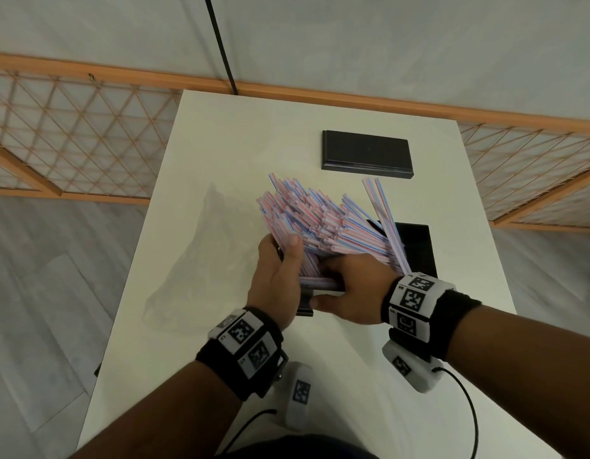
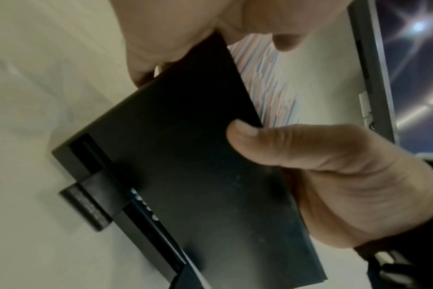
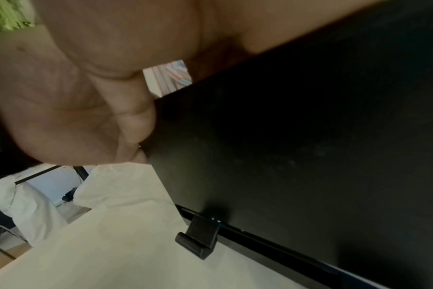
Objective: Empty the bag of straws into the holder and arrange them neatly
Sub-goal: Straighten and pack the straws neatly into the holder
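2 hands work over 1 black holder (image 1: 305, 304) near the middle of the white table (image 1: 194, 376), each wrist strapped with a marker-printed band. The left hand (image 1: 277, 276) curls round the holder's left side: in the left wrist view its thumb (image 2: 272, 144) presses flat on the dark side wall (image 2: 185, 156) while the other fingers (image 2: 173, 39) wrap over the far edge. The right hand (image 1: 348, 289) grips the holder from the right, its thumb on the near wall and its fingers bent over the rim, as the right wrist view shows with the palm (image 3: 69, 97) tight against the black wall (image 3: 297, 146). 1 small black tab (image 3: 198, 237) juts out low on the holder's near side, just above the tabletop.

The striped straws (image 1: 323, 220), pink, blue and white and too many to count, stand in the holder in 1 loose fan leaning away and left; 2 or 3 stick out apart at the right edge (image 1: 383, 207). 1 empty clear bag (image 1: 201, 260) lies flat on the table just left of the hands. Further back rests 1 black rectangular lid (image 1: 366, 154), and 1 more black panel (image 1: 417, 246) sits behind the right wrist.

Beyond the table run pale floorboards (image 1: 38, 276) and 2 wooden lattice screens (image 1: 72, 137), with 1 thin black pole (image 1: 221, 44) rising against the wall
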Demonstrator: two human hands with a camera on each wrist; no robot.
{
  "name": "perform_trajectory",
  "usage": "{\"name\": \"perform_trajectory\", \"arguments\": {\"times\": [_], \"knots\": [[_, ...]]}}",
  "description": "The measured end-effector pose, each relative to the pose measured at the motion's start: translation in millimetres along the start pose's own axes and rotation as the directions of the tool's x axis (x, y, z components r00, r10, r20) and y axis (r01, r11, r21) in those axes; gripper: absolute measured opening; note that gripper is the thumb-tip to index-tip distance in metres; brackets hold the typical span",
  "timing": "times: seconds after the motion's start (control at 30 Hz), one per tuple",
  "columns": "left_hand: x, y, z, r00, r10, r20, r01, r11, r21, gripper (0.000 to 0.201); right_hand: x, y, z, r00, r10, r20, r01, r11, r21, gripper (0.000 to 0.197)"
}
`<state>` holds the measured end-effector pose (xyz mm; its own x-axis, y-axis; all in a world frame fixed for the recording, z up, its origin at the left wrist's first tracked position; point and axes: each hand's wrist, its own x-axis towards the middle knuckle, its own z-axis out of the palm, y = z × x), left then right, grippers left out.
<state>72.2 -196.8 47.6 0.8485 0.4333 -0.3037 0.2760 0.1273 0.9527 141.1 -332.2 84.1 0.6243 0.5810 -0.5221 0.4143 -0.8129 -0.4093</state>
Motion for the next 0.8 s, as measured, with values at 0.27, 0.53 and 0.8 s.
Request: {"name": "perform_trajectory", "arguments": {"times": [0.27, 0.53, 0.8], "knots": [[4, 5, -4, 0.998, 0.059, 0.009, -0.059, 0.998, -0.002, 0.073, 4, -13, -1, 0.997, -0.043, 0.063, 0.041, 0.999, 0.032, 0.050], [18, 1, -10, 0.998, -0.025, -0.055, 0.022, 0.998, -0.052, 0.075, 8, -31, 4, 0.990, -0.140, -0.004, 0.140, 0.990, -0.011, 0.077], [7, 15, -11, 0.974, -0.082, -0.210, 0.068, 0.995, -0.074, 0.047, 8, -46, 5, 0.985, -0.152, -0.085, 0.148, 0.988, -0.044, 0.048]]}}
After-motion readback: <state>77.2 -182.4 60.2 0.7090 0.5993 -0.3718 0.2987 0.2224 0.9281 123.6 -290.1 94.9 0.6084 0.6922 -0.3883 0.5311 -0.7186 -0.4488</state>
